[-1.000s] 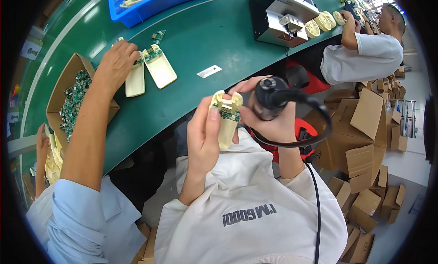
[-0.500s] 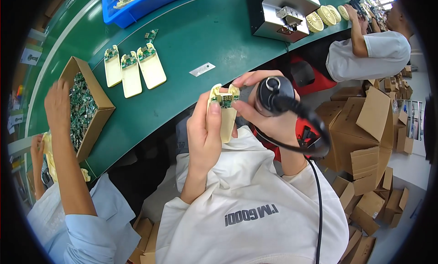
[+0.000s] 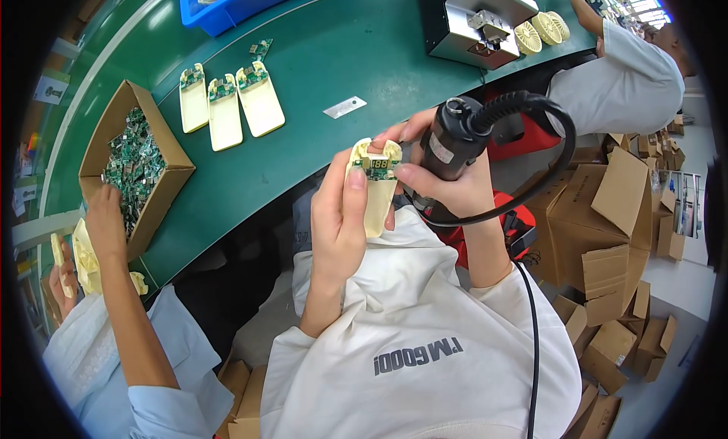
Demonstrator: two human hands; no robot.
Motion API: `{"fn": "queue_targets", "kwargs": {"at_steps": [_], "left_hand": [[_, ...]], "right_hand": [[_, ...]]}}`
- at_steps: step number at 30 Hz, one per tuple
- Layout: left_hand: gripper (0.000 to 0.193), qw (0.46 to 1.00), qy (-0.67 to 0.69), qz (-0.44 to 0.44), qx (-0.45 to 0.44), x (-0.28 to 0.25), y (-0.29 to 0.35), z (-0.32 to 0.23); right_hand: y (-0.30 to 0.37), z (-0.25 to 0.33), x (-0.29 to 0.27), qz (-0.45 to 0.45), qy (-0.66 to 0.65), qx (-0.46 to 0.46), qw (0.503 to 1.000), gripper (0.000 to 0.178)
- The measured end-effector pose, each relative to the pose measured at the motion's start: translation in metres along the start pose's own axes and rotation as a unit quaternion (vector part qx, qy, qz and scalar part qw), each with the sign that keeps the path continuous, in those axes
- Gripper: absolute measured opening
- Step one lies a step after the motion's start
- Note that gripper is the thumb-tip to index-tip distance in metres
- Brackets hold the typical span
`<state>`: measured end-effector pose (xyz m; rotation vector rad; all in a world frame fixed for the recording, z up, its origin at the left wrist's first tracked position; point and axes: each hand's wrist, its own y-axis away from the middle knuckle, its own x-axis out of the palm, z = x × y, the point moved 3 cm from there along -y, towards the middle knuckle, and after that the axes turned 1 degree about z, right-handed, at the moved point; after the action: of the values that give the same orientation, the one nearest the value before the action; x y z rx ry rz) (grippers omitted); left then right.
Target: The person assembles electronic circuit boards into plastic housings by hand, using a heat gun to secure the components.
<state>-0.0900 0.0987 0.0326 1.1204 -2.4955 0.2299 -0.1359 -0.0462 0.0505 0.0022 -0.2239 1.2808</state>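
In front of my chest, my left hand grips a cream plastic shell, its thumb on the left edge of the circuit board. The green circuit board sits in the shell's upper end and carries a small digit display. A black corded electric screwdriver is tucked in my right hand. The thumb of that hand presses near the board's right edge, and its fingers reach the shell's top end. The screwdriver points downward, beside the shell; its tip is hard to make out.
Several cream shells with boards lie on the green table. Beside them are a metal plate, a blue bin, a cardboard box of circuit boards and a machine. A co-worker's hand is at the box.
The screwdriver has swung in my right hand, its body tilting and its cable now arching to the right. The shell stays nearly in place. The co-worker's hand at the box has moved nearer.
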Motion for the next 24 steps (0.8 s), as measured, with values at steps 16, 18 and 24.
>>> {"fn": "queue_targets", "kwargs": {"at_steps": [16, 18, 24], "left_hand": [[0.035, 0.999, 0.034, 0.011, 0.004, 0.005, -0.003, 0.004], [0.035, 0.999, 0.035, 0.014, 0.009, 0.005, -0.004, 0.005], [0.035, 0.99, -0.098, -0.071, 0.076, 0.007, 0.0, 0.004]], "right_hand": [[0.002, -0.003, -0.003, 0.0, -0.029, 0.007, 1.0, 0.037], [0.002, -0.007, -0.002, -0.008, 0.023, -0.048, 0.999, 0.036], [0.003, -0.007, 0.0, -0.04, 0.057, -0.049, 0.996, 0.033]]}}
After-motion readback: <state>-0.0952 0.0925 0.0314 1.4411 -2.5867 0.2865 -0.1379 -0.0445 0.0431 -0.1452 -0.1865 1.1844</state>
